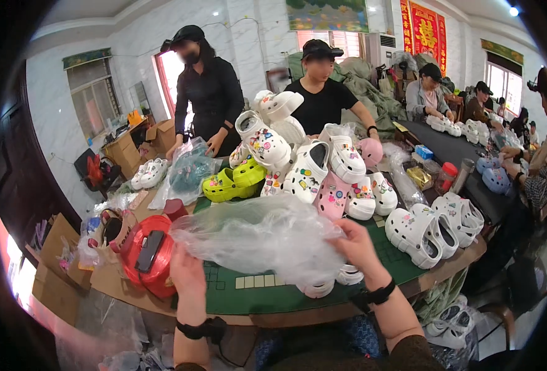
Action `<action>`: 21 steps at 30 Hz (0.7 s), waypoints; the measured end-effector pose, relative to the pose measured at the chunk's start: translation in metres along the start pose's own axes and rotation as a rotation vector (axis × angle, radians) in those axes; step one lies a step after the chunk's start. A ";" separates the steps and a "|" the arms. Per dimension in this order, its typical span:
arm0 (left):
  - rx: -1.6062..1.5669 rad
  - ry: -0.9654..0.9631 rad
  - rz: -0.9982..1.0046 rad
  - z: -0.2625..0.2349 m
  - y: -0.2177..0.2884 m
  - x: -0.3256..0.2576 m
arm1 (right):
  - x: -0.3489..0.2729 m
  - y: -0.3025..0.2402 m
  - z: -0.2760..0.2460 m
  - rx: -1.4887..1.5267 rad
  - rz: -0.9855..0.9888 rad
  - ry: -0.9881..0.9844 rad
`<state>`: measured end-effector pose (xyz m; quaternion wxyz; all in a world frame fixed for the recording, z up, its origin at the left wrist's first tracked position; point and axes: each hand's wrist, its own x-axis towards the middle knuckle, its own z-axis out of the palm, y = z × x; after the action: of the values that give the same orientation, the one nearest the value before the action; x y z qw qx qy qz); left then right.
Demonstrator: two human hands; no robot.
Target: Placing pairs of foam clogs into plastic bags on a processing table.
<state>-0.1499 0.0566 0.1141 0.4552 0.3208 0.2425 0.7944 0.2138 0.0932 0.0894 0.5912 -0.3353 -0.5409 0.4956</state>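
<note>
A clear plastic bag (pixel 264 238) is stretched sideways over the green mat (pixel 267 303), held up between both my hands. My left hand (pixel 188 272) is closed on its left end, beside a red round stool top or lid. My right hand (pixel 358 248) pinches the right end of the bag. Partly under the bag, near the front edge of the table, sit white clogs (pixel 316 289), mostly hidden. Just behind the bag rises a heap of white clogs (pixel 307 170) with coloured charms, with lime-green clogs (pixel 236 181) and a pink clog (pixel 331 195) among them.
More white clogs (pixel 415 238) stand at the right of the table. A black phone (pixel 150 250) lies on the red round thing (pixel 134 272) at left. Across the table, a person in black handles a plastic-wrapped teal bundle (pixel 193 173); other people work along a dark table (pixel 449 151).
</note>
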 end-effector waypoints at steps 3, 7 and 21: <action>0.038 0.084 -0.065 -0.031 0.001 0.004 | -0.008 -0.020 -0.029 0.019 0.157 -0.009; 0.606 -0.262 -0.456 -0.047 0.004 -0.002 | -0.005 -0.029 -0.052 -0.014 0.087 0.170; 1.538 -0.646 0.006 0.072 -0.047 -0.037 | 0.047 -0.082 -0.011 -0.236 -0.344 -0.317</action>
<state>-0.0565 0.0525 0.1207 0.1540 0.7550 0.5739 0.2772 0.2393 0.1157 0.1781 0.5315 -0.2233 -0.7298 0.3674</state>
